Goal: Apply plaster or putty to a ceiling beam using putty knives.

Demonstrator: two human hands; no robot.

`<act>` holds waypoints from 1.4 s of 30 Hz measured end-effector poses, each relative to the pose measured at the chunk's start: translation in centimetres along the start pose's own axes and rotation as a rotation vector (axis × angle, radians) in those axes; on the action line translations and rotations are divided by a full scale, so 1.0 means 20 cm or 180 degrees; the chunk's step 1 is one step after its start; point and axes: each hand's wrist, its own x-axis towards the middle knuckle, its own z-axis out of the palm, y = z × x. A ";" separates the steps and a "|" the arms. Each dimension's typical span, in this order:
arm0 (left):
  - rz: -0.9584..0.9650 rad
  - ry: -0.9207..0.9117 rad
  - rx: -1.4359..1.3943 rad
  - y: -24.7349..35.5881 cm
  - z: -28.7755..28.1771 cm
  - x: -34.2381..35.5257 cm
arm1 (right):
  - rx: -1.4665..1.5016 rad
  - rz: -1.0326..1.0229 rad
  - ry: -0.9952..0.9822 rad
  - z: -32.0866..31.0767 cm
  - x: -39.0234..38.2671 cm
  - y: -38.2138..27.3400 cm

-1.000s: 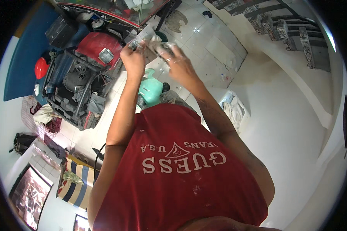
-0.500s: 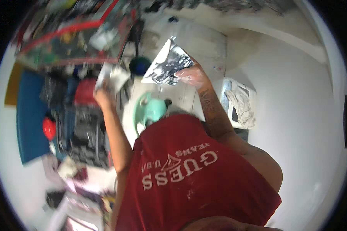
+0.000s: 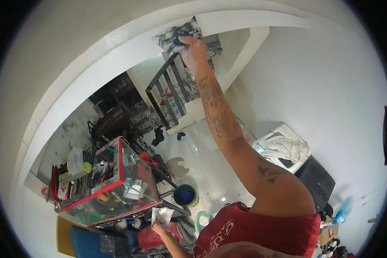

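Note:
My right arm is stretched up to a white beam [image 3: 133, 51] that arches overhead. In my right hand [image 3: 194, 52] is a flat, dark putty spreader [image 3: 179, 35] smeared with white paste. Its face lies at the beam's surface; whether its edge touches cannot be made out. My thumb presses on the smeared side, and the other fingers are hidden behind. Low down, my left hand [image 3: 160, 227] grips a small, flat, whitish plate [image 3: 162, 214], too small to name for sure. Below that hand is a red item [image 3: 152, 237].
A red-framed glass case [image 3: 120, 180] full of odds and ends stands at left. A dark green bucket [image 3: 185, 195] and a pale green plastic chair [image 3: 201, 221] are on the tiled floor [image 3: 210, 159]. At right, a cloth [image 3: 284, 147] lies on a white appliance [image 3: 303, 146]. Beyond is a stair railing [image 3: 170, 86].
My view has tilted up from the floor to the beam. My right hand has risen with the spreader to the beam. The left hand still holds its plate, lower in view.

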 end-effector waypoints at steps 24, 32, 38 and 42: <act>-0.0103 0.0419 0.0150 -0.15 -0.07 -0.16 | -0.1015 -0.1202 0.2153 0.37 0.34 -0.32; -0.0471 0.0924 -0.0019 -0.12 -0.08 -0.19 | -0.0670 -0.1122 0.2293 0.51 0.38 -0.29; -0.0401 0.0693 0.0003 -0.08 -0.03 -0.19 | -0.1740 -0.1125 0.2292 0.69 0.37 -0.31; -0.0379 0.0536 0.0030 -0.05 0.03 -0.19 | -0.1589 -0.1814 0.2159 0.69 0.22 -0.29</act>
